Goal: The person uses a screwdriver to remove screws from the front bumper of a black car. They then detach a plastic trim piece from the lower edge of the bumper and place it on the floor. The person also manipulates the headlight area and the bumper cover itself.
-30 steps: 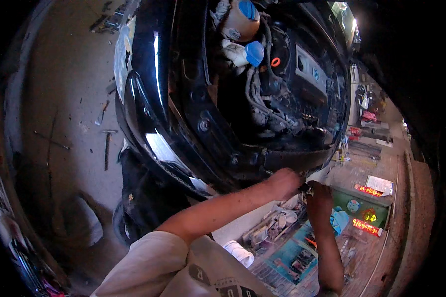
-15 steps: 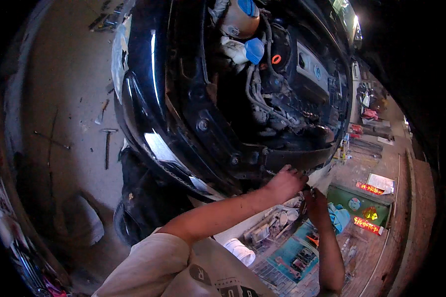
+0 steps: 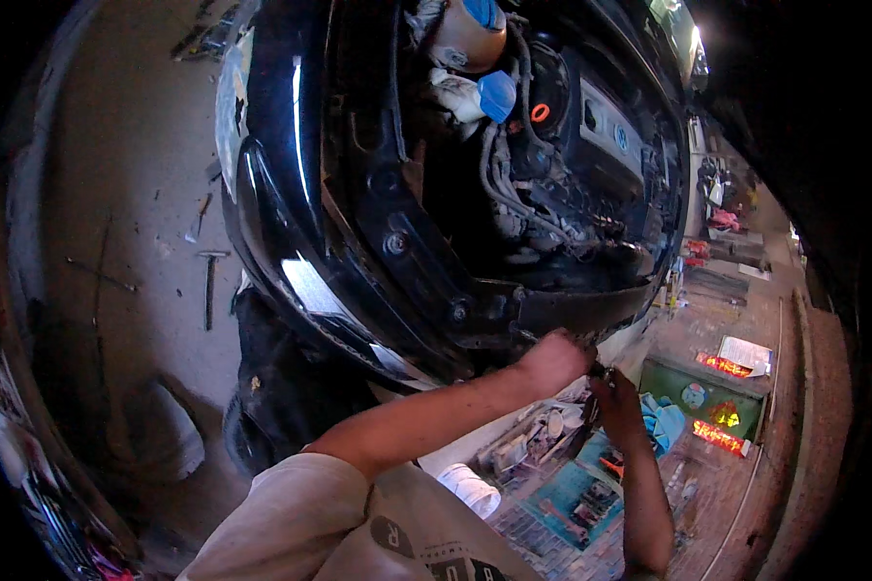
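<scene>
My left hand (image 3: 557, 362) is curled at the near edge of the black car's engine bay, beside the dark fender panel (image 3: 581, 312). Its fingers are partly smeared and turned away, so what they grip is hidden. Just right of it and slightly nearer, my right hand (image 3: 616, 399) has its fingers bent together around something small and dark that I cannot make out. The two hands almost meet. Beyond them lies the open engine bay, with a grey engine cover (image 3: 601, 145), an orange ring handle (image 3: 541, 113) and a blue-capped reservoir (image 3: 497, 96).
On the floor at left lie a hammer (image 3: 210, 290), a small wooden-handled tool (image 3: 200, 218) and a cross-shaped wrench (image 3: 102, 276). A white bucket (image 3: 469, 490) stands below my arms, near a teal tray of tools (image 3: 572, 508). A green board (image 3: 707, 392) is at right.
My left hand has turned a little at the wrist and shifted slightly left, its knuckles now blurred. My right hand stays nearly in place.
</scene>
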`<state>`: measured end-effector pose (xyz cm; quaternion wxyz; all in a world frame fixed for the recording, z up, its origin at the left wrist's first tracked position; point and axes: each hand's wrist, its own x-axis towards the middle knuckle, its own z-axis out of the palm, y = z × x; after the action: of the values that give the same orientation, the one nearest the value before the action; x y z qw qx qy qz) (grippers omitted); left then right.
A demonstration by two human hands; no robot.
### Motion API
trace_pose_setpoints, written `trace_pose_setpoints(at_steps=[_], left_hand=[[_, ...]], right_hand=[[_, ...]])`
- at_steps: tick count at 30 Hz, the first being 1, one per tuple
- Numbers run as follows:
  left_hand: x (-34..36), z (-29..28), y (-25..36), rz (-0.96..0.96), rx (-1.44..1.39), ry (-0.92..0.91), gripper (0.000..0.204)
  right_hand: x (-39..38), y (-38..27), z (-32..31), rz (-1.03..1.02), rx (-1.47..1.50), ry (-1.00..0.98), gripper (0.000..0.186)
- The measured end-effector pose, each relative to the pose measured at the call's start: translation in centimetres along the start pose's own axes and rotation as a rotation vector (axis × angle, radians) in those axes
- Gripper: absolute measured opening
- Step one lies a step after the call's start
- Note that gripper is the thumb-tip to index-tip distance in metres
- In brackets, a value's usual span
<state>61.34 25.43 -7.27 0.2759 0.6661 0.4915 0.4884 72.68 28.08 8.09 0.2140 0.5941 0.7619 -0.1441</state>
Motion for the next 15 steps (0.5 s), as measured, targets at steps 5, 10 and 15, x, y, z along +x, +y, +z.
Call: trace_pose_setpoints(at_steps=[5,10,15], left_hand=[[0.1,-2.3,-0.7,0.036,-0.027,-0.153,0.022],[-0.9,0.1,-0.4,0.039,0.062,0.288,0.026],[-0.2,-1.7,-1.1,0.000,-0.066,-0.169,0.034]], right_hand=[[1.9,-1.3,-1.4,-0.823,-0.637,0.421,0.028],[0.2,-2.3,-0.5,0.151,0.275,-0.105,0.025],[0.6,-0.9,-0.3,-0.541,-0.452,0.295,0.025]])
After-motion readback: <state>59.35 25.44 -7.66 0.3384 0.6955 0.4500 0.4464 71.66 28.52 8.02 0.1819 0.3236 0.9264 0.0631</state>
